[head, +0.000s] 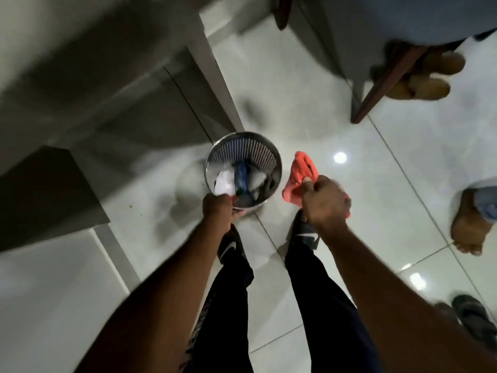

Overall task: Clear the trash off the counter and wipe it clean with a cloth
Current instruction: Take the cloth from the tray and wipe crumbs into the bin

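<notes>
A round metal trash bin (pixel 258 148) with slotted walls hangs just above the tiled floor in front of my feet. My left hand (pixel 217 208) grips its near rim. Inside lie white paper, a blue wrapper (pixel 242 176) and other scraps. Just to the right of the bin, my right hand (pixel 324 201) is closed on a crumpled orange-red cloth (pixel 301 170). The view is blurred by motion. The counter top is not visible.
A grey counter base (pixel 107 98) with cabinet doors fills the left. A wooden chair leg (pixel 387 76) and another person's feet (pixel 422 84) are at the upper right. A bare foot (pixel 469 227) stands at the right edge, and a dark sandal (pixel 473 316) lies lower right.
</notes>
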### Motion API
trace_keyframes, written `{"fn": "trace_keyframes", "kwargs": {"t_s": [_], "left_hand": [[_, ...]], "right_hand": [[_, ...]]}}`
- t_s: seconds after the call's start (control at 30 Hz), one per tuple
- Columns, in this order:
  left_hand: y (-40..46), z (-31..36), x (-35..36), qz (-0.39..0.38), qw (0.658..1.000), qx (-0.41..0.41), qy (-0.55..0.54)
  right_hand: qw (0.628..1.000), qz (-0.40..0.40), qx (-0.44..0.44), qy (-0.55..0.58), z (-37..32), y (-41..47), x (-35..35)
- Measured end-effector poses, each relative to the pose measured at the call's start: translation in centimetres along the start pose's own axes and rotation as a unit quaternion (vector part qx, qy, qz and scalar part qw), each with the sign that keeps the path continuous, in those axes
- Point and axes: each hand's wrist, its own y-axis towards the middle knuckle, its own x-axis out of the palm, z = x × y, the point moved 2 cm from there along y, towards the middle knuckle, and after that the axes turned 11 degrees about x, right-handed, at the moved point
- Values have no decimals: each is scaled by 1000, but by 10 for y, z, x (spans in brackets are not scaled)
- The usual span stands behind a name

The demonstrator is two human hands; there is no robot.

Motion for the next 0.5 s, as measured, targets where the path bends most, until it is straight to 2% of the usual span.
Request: {"fn": "trace_keyframes", "kwargs": {"t_s": [0.07, 0.17, 0.27, 0.37, 0.5], "left_hand": [[-42, 19, -10, 36, 999, 18, 15], [-123, 46, -44, 32, 997, 54, 52], [-193, 67, -80, 15, 999, 47, 15], [-255, 98, -112, -5, 998, 54, -37], [-320, 136, -131, -18, 991, 80, -104]], "right_hand": [[996, 16, -33, 81, -14, -30, -34], [975, 41, -45, 212, -38, -91, -99], [955, 2, -34, 296, -57, -137, -156], [951, -21, -65, 302, -85, -176, -211], [941, 73, -190, 272, -152, -227, -269]]}}
